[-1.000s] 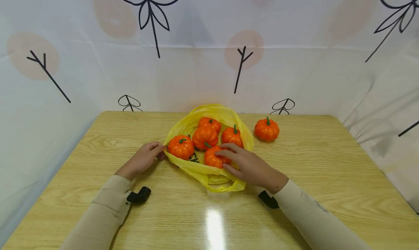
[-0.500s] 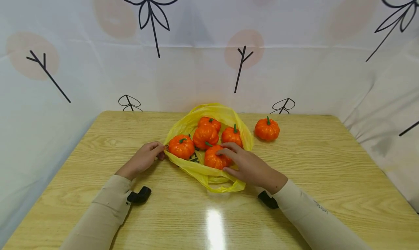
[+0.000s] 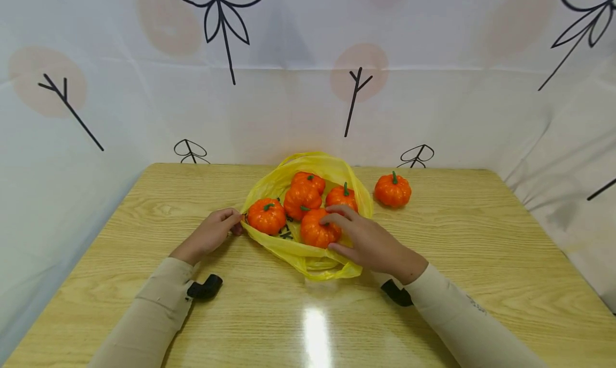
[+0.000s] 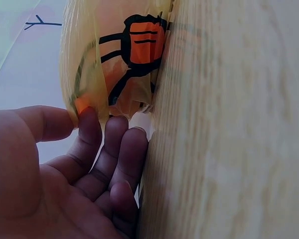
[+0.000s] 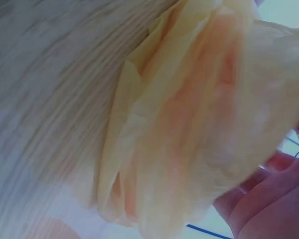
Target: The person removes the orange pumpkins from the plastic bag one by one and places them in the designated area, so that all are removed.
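Six orange pumpkins [image 3: 267, 216]: five in one yellow bag [image 3: 284, 248], one outside (lone pumpkin [image 3: 392, 191], far right). One left hand [image 3: 209, 234], one right hand [image 3: 369, 244]. Two black wrist pieces [image 3: 205, 288]. One table [image 3: 260, 314].

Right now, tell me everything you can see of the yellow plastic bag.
The yellow plastic bag looks thin, crinkled and translucent, with black print on it. It rests on the wood-grain table, its mouth spread open upward, a handle-like loop slumped at the near edge. Five orange pumpkins with green stems sit inside. The left hand pinches its rim; the right hand reaches over its right side to a pumpkin, hiding part of the rim.
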### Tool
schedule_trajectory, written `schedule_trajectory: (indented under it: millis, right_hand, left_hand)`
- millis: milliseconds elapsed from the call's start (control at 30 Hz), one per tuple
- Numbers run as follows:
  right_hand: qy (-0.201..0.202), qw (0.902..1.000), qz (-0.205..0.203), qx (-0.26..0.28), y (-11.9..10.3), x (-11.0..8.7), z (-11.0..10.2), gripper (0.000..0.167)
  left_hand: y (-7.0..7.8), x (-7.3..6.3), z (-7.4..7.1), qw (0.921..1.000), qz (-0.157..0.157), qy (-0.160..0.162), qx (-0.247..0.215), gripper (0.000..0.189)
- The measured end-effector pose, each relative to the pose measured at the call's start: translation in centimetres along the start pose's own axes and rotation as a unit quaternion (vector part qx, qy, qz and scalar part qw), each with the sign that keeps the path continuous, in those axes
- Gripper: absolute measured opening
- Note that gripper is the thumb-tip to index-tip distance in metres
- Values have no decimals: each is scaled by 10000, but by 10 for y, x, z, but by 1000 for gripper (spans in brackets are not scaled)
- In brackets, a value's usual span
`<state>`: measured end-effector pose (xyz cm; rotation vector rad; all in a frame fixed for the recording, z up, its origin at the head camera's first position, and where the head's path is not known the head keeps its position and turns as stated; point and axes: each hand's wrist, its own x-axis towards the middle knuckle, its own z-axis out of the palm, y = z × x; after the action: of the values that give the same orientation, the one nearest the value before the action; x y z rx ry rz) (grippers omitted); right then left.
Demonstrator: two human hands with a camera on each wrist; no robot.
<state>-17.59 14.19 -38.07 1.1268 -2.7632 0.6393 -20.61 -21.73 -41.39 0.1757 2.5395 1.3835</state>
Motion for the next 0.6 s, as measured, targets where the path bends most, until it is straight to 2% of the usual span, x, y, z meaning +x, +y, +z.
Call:
schedule_trajectory:
  millis: [400,600]
  right_hand:
    - [330,9993,166,60,-1,0,-7,47]
    - [792,9968,108,35,-1,2,-11,46]
  left_hand:
    - [2,-2,-1,10000,-48,0,-9,37]
    - [0,0,0,10000,-33,6,9,36]
